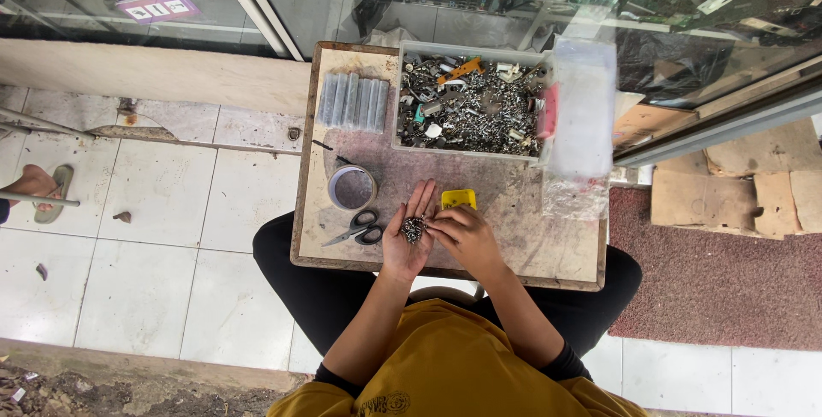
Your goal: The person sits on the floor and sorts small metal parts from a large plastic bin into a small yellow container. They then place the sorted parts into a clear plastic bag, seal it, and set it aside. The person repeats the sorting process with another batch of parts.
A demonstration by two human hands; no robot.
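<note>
The left hand (409,241) lies palm up, flat and relaxed, over the near part of the small worn wooden table (548,246), and carries a little heap of small grey metal screws (414,229) in the palm. The right hand (467,237) is just right of it, with fingertips pinched at the heap; what they grip is too small to tell. On the table, just left of the left hand, lie black-handled scissors (360,229), and beyond these a grey roll of tape (352,187). A small yellow plastic box (458,199) stands just beyond the right hand. At the far side of the table is a clear plastic tub full of mixed metal parts (469,109), with a row of clear plastic tubes (353,102) to its left.
</note>
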